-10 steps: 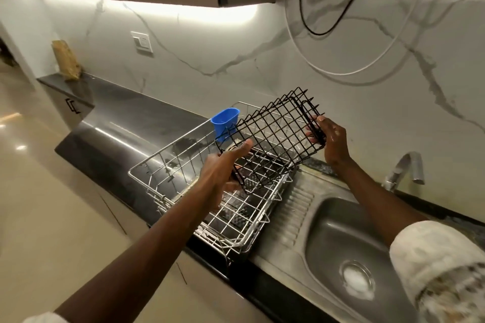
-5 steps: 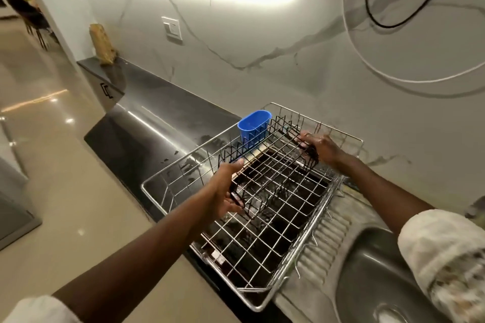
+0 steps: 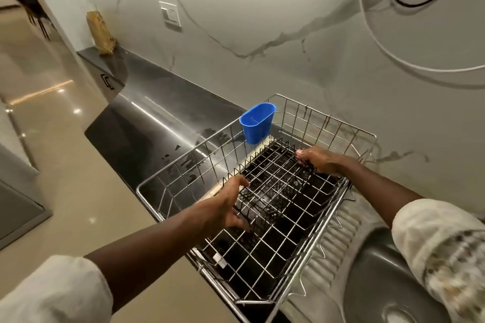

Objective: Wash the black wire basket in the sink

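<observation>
We are looking at the big steel dish rack point(image 3: 319, 126) beside the sink point(image 3: 367, 283). The black wire basket point(image 3: 275, 181) is lying inside the rack, not in the sink. Our left hand point(image 3: 225, 204) is gripping its near end, and our right hand point(image 3: 320, 160) is curling round its far end. We are guessing the basket is light and stiff, so it is not going to bend. It is looking wet, so the thin wires may be slippery. The two short ends are looking best to hold. A small blue cup point(image 3: 258, 123) is sitting near the basket.
</observation>
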The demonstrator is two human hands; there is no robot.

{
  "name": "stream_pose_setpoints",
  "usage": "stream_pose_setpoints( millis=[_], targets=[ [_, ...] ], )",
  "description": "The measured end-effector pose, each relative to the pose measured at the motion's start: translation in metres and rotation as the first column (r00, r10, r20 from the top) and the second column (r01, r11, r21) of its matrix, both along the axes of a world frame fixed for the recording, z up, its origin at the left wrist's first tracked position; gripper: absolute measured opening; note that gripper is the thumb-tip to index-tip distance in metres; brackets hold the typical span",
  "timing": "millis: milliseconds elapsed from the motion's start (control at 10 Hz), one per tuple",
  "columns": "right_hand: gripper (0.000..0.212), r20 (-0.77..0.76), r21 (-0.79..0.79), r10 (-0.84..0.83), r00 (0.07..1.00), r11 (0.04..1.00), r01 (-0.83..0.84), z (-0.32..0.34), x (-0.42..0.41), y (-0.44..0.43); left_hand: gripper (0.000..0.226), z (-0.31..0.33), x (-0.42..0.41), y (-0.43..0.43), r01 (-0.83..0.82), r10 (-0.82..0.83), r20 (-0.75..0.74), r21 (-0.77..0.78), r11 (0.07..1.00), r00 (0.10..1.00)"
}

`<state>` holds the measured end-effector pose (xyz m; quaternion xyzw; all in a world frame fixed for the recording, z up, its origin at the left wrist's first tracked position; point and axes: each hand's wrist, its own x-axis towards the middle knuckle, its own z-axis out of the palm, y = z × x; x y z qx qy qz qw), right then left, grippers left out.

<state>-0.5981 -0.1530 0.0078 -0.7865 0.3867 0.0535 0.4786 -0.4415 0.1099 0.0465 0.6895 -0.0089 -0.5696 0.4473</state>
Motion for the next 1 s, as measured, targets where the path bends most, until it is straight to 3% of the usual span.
stream_pose_setpoints(
  millis=[300, 500, 600, 700, 800, 900, 1000],
  targets=[
    [0.036, -0.180, -0.093, 0.065, 0.981, 0.992, -0.083, 0.001, 0.009, 0.008, 0.071, -0.018, -0.010, 0.006, 0.058, -0.054, -0.061, 0.051, 0.997, 0.997],
    [0.059, -0.248, -0.126, 0.073, 0.966, 0.986, -0.107, 0.008, 0.005, 0.020, 0.074, -0.014, -0.012, 0.006, 0.115, -0.113, -0.033, 0.071, 0.991, 0.993],
    [0.061, -0.230, -0.152, 0.058, 0.971, 0.984, -0.095, 0.016, 0.005, 0.029, 0.073, -0.014, -0.011, 0.009, 0.173, -0.177, 0.040, 0.098, 0.980, 0.983],
    [0.071, -0.206, -0.223, 0.084, 0.975, 0.966, -0.131, 0.028, 0.005, 0.040, 0.075, -0.018, 0.006, 0.003, 0.203, -0.222, 0.279, 0.098, 0.974, 0.934],
    [0.090, -0.180, -0.294, 0.069, 0.981, 0.948, -0.121, 0.041, 0.002, 0.053, 0.092, -0.021, 0.018, -0.007, 0.212, -0.242, 0.437, 0.119, 0.970, 0.866],
    [0.099, -0.093, -0.373, -0.019, 0.995, 0.928, -0.017, 0.056, -0.005, 0.073, 0.082, -0.010, 0.025, -0.019, 0.319, -0.289, 0.614, 0.064, 0.946, 0.734],
    [0.086, -0.016, -0.474, -0.145, 0.989, 0.872, 0.120, 0.062, -0.014, 0.085, 0.097, 0.005, 0.022, -0.019, 0.449, -0.344, 0.719, 0.050, 0.892, 0.604]
  ],
)
